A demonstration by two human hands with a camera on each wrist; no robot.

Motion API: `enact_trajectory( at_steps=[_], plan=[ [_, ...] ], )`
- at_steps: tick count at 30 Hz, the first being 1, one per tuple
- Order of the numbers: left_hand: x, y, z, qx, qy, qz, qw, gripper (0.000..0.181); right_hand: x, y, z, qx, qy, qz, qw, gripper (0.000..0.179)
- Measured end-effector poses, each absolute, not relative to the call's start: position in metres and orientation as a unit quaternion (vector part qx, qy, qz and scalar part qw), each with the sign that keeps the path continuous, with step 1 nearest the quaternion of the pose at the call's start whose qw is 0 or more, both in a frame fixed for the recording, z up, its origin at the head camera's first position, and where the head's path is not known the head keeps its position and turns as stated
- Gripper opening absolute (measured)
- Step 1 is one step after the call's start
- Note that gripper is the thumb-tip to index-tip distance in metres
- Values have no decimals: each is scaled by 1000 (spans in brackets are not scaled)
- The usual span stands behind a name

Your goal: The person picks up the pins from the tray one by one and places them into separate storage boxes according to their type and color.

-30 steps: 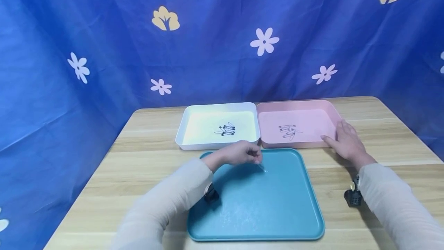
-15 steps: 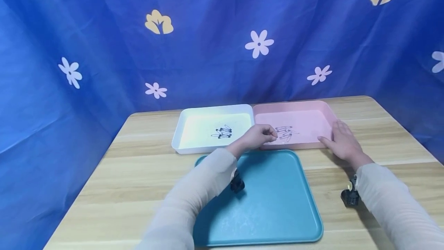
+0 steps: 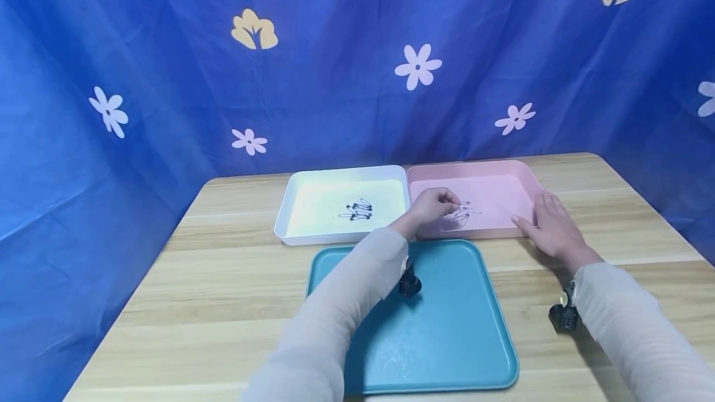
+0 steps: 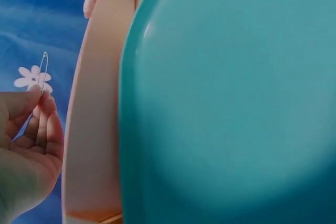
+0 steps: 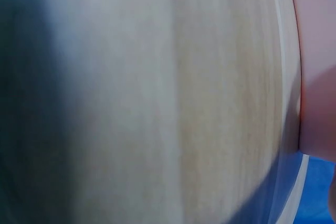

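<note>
My left hand [image 3: 431,206] is over the near left part of the pink tray [image 3: 503,232]. Between thumb and fingertips it pinches a silver safety pin [image 4: 44,69], seen clearly in the left wrist view. Just past the fingers lies a small pile of safety pins [image 3: 461,216] on the pink tray's floor, partly hidden by that hand. My right hand [image 3: 553,228] rests on the pink tray's right front corner, its fingers along the outer side and the thumb at the front rim. In the right wrist view only a sliver of it shows at the edge.
Left of the pink tray, a white tray [image 3: 313,240] holds several black safety pins [image 3: 359,209]. A teal tray [image 3: 447,340] lies in front of both on the wooden table [image 3: 223,303]. Behind the table hangs a blue flowered curtain [image 3: 335,79].
My left hand has lifted the safety pin off the teal tray and carried it up and right, over the pink tray. The right hand has stayed at the pink tray's corner.
</note>
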State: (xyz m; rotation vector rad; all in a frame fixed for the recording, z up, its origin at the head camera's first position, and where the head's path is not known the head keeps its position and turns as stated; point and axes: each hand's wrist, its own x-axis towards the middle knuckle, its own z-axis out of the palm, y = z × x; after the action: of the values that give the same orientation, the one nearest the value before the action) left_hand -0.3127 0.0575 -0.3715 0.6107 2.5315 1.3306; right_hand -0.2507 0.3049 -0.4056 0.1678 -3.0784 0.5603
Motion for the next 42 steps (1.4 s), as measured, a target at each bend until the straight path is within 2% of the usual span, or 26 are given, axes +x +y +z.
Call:
enact_trajectory(
  at_steps=[16,31,42],
  plan=[
    [-326,78,-393,113,873,459,116,7,-251,304,-407,53,-984,171,5,85],
    [-335,76,-392,119,925,345,106,9,-252,303,-406,47,-983,175,1,86],
    [-337,74,-393,93,927,347,110,6,-253,303,-406,45,-983,180,4,86]
  ],
)
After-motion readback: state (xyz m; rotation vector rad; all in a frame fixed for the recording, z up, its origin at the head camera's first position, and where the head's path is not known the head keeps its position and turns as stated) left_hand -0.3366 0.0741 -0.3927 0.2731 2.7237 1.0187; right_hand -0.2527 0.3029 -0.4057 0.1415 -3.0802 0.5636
